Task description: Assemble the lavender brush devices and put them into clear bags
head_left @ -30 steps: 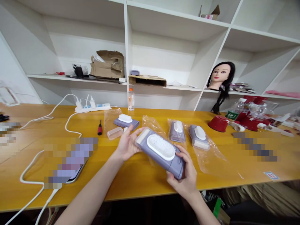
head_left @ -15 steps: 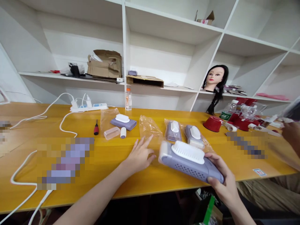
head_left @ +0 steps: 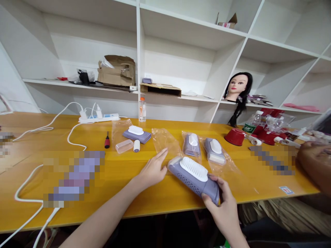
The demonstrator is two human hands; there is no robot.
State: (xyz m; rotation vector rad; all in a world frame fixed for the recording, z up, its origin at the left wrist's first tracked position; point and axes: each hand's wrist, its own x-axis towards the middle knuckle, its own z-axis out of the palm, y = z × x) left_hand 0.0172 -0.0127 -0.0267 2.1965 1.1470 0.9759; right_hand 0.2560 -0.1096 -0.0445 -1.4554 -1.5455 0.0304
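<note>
My right hand (head_left: 224,203) grips the near right end of a lavender brush device (head_left: 191,181), thumb in front and fingers behind. White bristles (head_left: 193,168) face up on it, rows of small holes run along its side, and its far left end looks translucent. Beside that end is my left hand (head_left: 153,168), fingers stretched out and holding nothing. Its fingertips are at the edge of a clear plastic bag (head_left: 164,139); whether they touch it I cannot tell. Two similar bagged devices, one on the left (head_left: 191,144) and one on the right (head_left: 215,151), lie beyond.
Another lavender device (head_left: 139,136) lies near a clear cover (head_left: 124,146), a small white cylinder (head_left: 136,146) and a screwdriver (head_left: 107,140). A power strip (head_left: 99,118) and bottle (head_left: 142,110) stand behind. White cables run left. Right are a red cup (head_left: 234,136) and another person's arm (head_left: 314,165).
My right hand has moved left and slightly down with the brush device, bringing it closer to my left hand. My left fingers have drawn closer together. The other person's arm has shifted.
</note>
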